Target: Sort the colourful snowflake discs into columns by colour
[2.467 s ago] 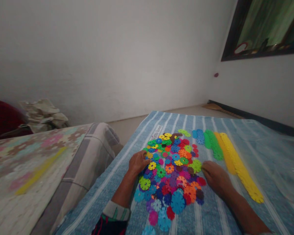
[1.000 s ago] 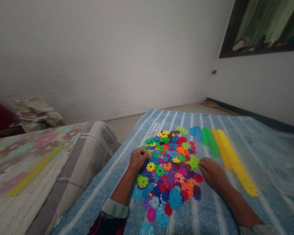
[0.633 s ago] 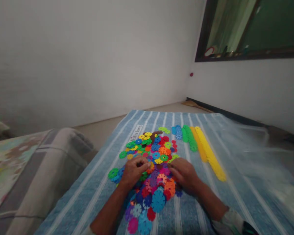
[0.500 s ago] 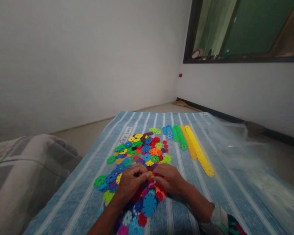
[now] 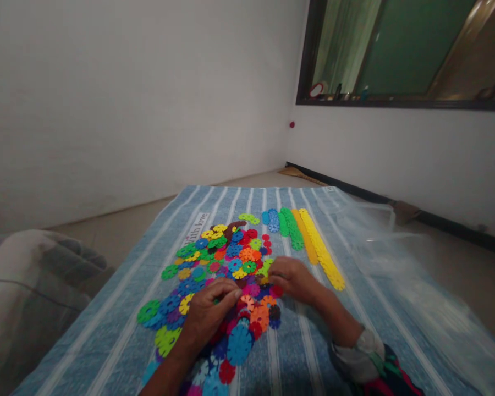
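A heap of colourful plastic snowflake discs [image 5: 239, 344] spreads over the middle of the striped cloth. My left hand [image 5: 212, 308] rests over the heap, thumb and fingers pinched together; a bit of green shows by its fingers, but what it holds is hidden. At the heap's right edge is my right hand [image 5: 295, 280], its fingers curled closed. I cannot make out anything in them. Orange discs [image 5: 259, 316] and a large blue disc [image 5: 240, 344] lie between and below the hands.
Beyond my right hand lie joined rows of discs: a long yellow row [image 5: 324, 253], an orange row [image 5: 306, 239], a green row [image 5: 295, 231] and a blue row [image 5: 273, 220]. Clear plastic packaging [image 5: 396, 253] is along the right side. A fabric-covered seat [image 5: 28, 308] stands at left.
My hands were together over a small yellowish disc; now they are apart. The right hand has moved right and away to the heap's edge. The view has turned slightly to the right.
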Demonstrator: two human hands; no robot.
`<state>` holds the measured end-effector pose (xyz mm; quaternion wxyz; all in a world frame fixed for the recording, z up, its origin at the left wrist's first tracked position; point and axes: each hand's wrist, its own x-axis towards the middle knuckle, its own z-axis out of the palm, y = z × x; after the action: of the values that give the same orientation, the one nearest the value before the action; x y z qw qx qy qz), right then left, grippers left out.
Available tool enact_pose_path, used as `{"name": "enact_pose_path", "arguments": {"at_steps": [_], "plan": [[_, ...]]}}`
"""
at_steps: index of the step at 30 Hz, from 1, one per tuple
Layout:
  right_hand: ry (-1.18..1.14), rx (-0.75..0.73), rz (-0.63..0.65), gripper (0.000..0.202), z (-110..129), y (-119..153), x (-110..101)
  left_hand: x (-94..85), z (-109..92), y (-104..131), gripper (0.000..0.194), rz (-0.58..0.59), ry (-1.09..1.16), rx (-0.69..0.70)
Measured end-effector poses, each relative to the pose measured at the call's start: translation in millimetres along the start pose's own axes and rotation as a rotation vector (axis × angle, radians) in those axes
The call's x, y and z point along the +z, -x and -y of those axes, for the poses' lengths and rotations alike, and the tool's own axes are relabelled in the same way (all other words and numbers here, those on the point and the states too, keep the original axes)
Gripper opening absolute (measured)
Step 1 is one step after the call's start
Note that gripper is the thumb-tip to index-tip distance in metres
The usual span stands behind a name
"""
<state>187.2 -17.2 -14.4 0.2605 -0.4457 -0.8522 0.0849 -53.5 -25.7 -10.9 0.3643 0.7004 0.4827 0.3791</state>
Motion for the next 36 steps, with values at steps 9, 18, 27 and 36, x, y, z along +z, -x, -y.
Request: {"name": "enact_pose_path", "arguments": {"at_steps": [9,18,27,36], "plan": [[0.519,0.530,0.154,0.022,-72,33,-60,-18.6,11,-7,0.034,-0.242,-0.107,-0.018],[0.483,0.639,0.240,0.023,-75,33,-51,-54.0,33,-16,0.029,-0.504,-0.287,-0.033],[0.478,0.689,0.233,0.026,-78,37,-49,-91.0,70,-22,0.032,-0.598,-0.644,-0.197],[0.417,0.591,0.206,0.029,-74,33,-36,-86.1,70,-22,0.040,-0.405,-0.906,-0.361]]}}
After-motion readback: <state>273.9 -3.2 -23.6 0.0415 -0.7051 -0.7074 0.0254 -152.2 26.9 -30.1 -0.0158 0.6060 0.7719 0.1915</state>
